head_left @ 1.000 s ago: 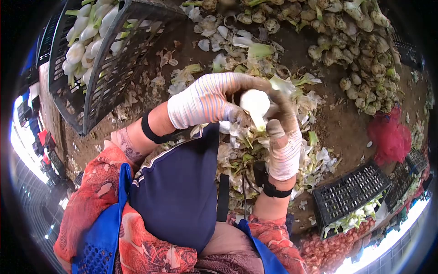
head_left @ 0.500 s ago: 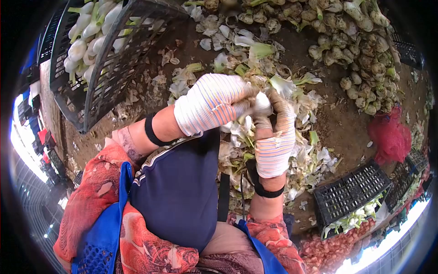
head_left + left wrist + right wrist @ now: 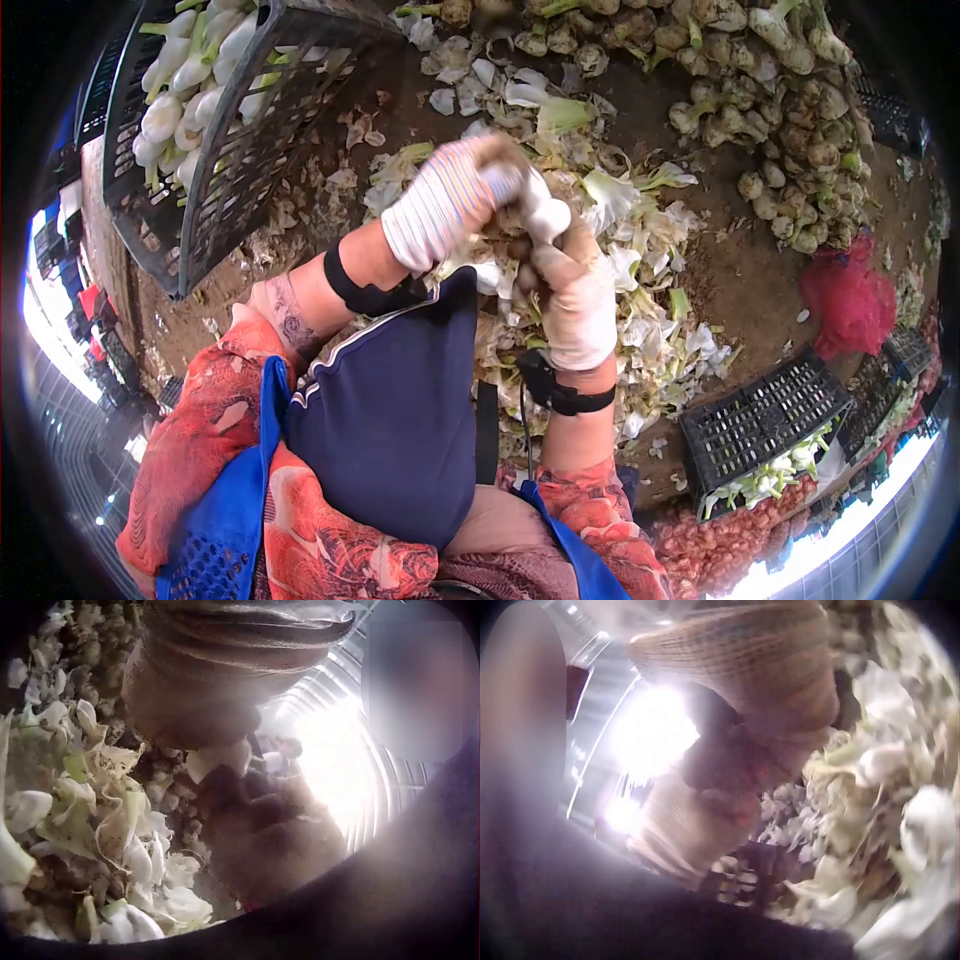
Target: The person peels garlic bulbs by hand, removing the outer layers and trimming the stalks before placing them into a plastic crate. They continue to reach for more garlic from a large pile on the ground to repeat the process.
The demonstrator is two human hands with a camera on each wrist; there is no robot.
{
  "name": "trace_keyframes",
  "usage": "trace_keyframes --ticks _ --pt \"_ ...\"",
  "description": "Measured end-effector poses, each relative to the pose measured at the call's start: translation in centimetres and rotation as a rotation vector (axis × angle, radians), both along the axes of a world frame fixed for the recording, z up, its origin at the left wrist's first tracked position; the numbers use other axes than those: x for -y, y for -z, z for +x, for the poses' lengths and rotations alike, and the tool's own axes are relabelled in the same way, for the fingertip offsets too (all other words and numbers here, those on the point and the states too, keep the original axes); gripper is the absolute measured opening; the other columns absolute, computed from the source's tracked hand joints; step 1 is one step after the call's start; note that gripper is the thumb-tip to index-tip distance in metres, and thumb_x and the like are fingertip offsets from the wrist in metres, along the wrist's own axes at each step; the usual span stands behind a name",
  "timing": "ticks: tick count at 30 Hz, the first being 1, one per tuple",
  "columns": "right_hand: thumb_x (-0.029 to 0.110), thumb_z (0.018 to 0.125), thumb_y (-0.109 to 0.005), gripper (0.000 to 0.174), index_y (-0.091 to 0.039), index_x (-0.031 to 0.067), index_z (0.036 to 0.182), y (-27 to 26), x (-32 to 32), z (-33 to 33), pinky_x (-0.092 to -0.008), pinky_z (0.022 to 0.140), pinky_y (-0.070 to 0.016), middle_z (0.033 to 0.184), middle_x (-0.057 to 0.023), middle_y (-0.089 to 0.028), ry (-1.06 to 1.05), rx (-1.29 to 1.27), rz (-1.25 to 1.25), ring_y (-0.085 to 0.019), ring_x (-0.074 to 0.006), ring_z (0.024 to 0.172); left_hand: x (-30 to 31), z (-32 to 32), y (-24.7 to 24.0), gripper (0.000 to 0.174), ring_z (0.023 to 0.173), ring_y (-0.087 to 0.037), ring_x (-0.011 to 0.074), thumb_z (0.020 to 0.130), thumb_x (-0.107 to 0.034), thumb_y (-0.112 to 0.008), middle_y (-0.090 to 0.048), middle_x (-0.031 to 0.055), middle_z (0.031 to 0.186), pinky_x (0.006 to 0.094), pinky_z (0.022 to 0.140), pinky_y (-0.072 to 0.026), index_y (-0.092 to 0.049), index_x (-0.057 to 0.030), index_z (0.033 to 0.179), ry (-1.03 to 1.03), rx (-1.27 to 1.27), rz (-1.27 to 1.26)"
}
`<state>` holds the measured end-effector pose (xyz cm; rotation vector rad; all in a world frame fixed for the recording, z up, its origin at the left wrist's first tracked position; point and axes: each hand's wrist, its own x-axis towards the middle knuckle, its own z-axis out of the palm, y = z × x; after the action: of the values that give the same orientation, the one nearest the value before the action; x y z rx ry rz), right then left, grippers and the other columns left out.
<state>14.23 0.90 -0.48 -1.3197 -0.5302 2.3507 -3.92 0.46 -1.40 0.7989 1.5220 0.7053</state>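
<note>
Our right hand pinches a white bulb at its fingertips; our left hand, blurred, curls just beside it, and we can't tell its grip. Below both lie heaped peelings; out past the left hand, a black crate holds piled bulbs.

One held bulb, one pink net

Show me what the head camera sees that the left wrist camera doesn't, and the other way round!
Only the head view: the black slatted plastic crate of round white bulbs and the bright blue fabric strap. Only the left wrist view: a smooth, blurry grey patch at the upper right. Both: the white-gloved left grip, brown-stained at the fingers, and pale leafy scraps.
</note>
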Motion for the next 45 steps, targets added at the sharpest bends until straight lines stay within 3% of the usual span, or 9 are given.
trace_keyframes --ticks 4,11,18,20,24,29,30,34,45 --pt "0.012 0.085 -0.061 0.048 -0.051 0.0034 0.132 0.9 1.8 1.3 -0.0238 0.043 -0.0365 0.084 -0.0066 -0.061 0.266 -0.442 -0.180 -0.048 -0.0091 0.056 -1.3 -3.9 3.4 0.034 0.055 -0.052 0.0077 0.101 -0.034 -0.051 -0.068 0.0040 0.079 0.0265 0.050 -0.0423 -0.067 -0.0051 0.092 -0.619 0.212 -0.031" --pt "0.022 0.086 -0.068 0.043 -0.054 0.0041 0.122 1.6 1.5 1.3 -0.0234 0.049 -0.0422 0.087 -0.0029 -0.061 0.318 -0.313 -0.191 -0.051 -0.0086 0.059 0.4 -0.9 0.3 0.033 0.101 -0.060 0.0115 0.090 -0.015 -0.072 -0.067 0.0049 0.110 0.0305 0.091 -0.0494 -0.063 -0.0027 0.119 0.141 0.192 0.254" --pt "0.022 0.091 -0.066 0.049 -0.047 0.0065 0.133 -0.1 -5.9 -4.8 -0.0245 0.062 -0.0493 0.101 -0.0058 -0.061 0.273 -0.203 0.139 -0.057 -0.0099 0.074 -0.6 -1.6 1.6 0.028 0.078 -0.058 0.0096 0.096 -0.029 -0.062 -0.066 0.0019 0.083 0.0285 0.072 -0.0499 -0.068 -0.0022 0.102 -0.311 0.074 0.047" --pt "0.014 0.090 -0.065 0.073 -0.026 0.0096 0.152 -7.1 -10.4 -9.5 -0.0367 0.084 -0.0564 0.132 -0.0149 -0.053 0.165 -0.483 0.382 -0.064 -0.0250 0.099 -0.1 -1.4 3.6 0.027 0.086 -0.061 0.0113 0.096 -0.025 -0.064 -0.072 0.0039 0.094 0.0317 0.079 -0.0510 -0.068 -0.0007 0.106 -0.207 -0.113 0.167" --pt "0.004 0.085 -0.068 0.092 -0.012 0.0084 0.157 -11.6 -13.7 -13.0 -0.0408 0.094 -0.0523 0.150 -0.0176 -0.033 0.104 -0.683 0.560 -0.058 -0.0286 0.114 1.2 -0.7 8.1 0.027 0.095 -0.061 0.0121 0.096 -0.018 -0.063 -0.071 0.0045 0.103 0.0303 0.085 -0.0509 -0.067 -0.0012 0.116 -0.469 0.385 0.238" --pt "0.002 0.093 -0.063 0.058 -0.039 -0.0013 0.146 0.1 -12.8 -6.2 -0.0304 0.095 -0.0510 0.129 -0.0121 -0.058 0.472 -0.331 0.346 -0.060 -0.0182 0.109 0.3 -1.4 3.8 0.023 0.075 -0.057 0.0071 0.095 -0.026 -0.066 -0.067 -0.0014 0.082 0.0267 0.068 -0.0493 -0.071 -0.0047 0.104 -0.093 -0.087 0.038" --pt "0.002 0.093 -0.063 0.050 -0.047 -0.0030 0.140 2.5 -12.1 -3.8 -0.0288 0.096 -0.0486 0.126 -0.0111 -0.060 0.291 0.309 0.861 -0.059 -0.0165 0.110 0.6 -1.6 4.1 0.023 0.082 -0.061 0.0090 0.095 -0.025 -0.067 -0.069 -0.0014 0.090 0.0268 0.073 -0.0510 -0.072 -0.0046 0.104 -0.041 -0.012 -0.103" --pt "0.012 0.086 -0.068 0.057 -0.050 0.0031 0.139 8.9 -13.2 7.3 -0.0390 0.102 -0.0451 0.137 -0.0227 -0.053 0.005 1.206 1.056 -0.054 -0.0352 0.123 0.4 -0.5 4.4 0.025 0.070 -0.046 0.0056 0.094 -0.024 -0.069 -0.054 -0.0068 0.072 0.0267 0.061 -0.0427 -0.066 -0.0022 0.084 -0.087 0.078 -0.040" --pt "0.023 0.082 -0.069 0.056 -0.056 0.0042 0.133 8.5 -21.2 6.5 -0.0455 0.092 -0.0504 0.121 -0.0249 -0.061 -0.266 1.504 0.807 -0.061 -0.0414 0.108 -1.0 0.9 5.4 0.028 0.081 -0.057 0.0073 0.094 -0.026 -0.068 -0.065 -0.0012 0.089 0.0249 0.070 -0.0484 -0.067 -0.0011 0.106 -0.017 0.120 -0.079"
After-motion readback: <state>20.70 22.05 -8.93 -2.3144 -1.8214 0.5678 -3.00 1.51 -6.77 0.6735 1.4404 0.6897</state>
